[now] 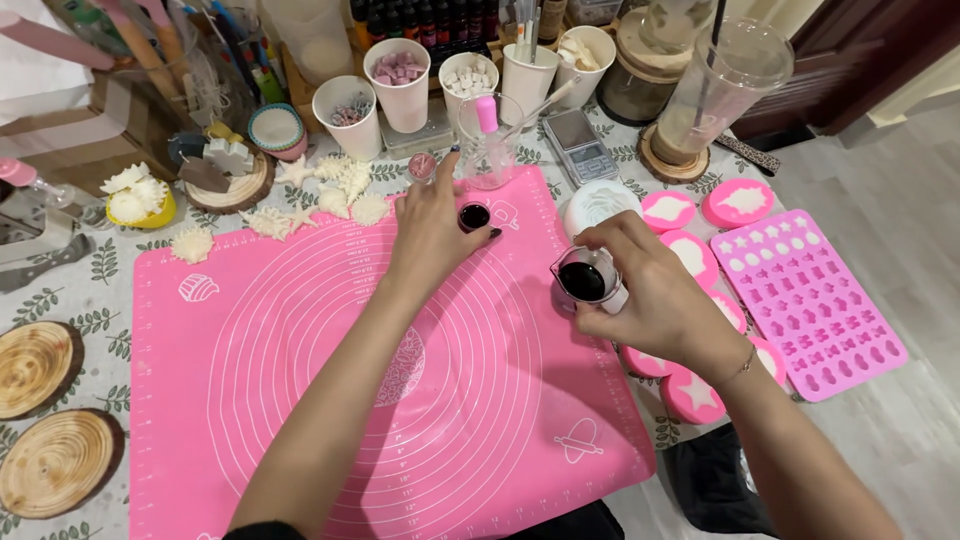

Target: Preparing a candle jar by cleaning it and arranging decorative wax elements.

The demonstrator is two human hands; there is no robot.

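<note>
Head view. I see my left hand resting at the far edge of the pink silicone baking mat, fingers loosely curled around a small dark-filled cup that stands on the mat; thumb and fingers touch its sides. My right hand is closed around a small glass beaker holding dark liquid, held upright over the mat's right edge.

Open room: the near and centre area of the mat is bare apart from my forearms. The mat's near edge overhangs the table front.

Obstructions, far side: a clear glass with a pink-capped bottle stands just beyond the left hand, with white paper cups of wax pieces behind it and a pocket scale to their right. White wax flowers lie just left of the left hand.

Right side: round pink moulds with white fill crowd the space beside the right hand; a pink multi-cavity mould tray lies further right. Left side: two wooden slices lie well apart from both hands.
</note>
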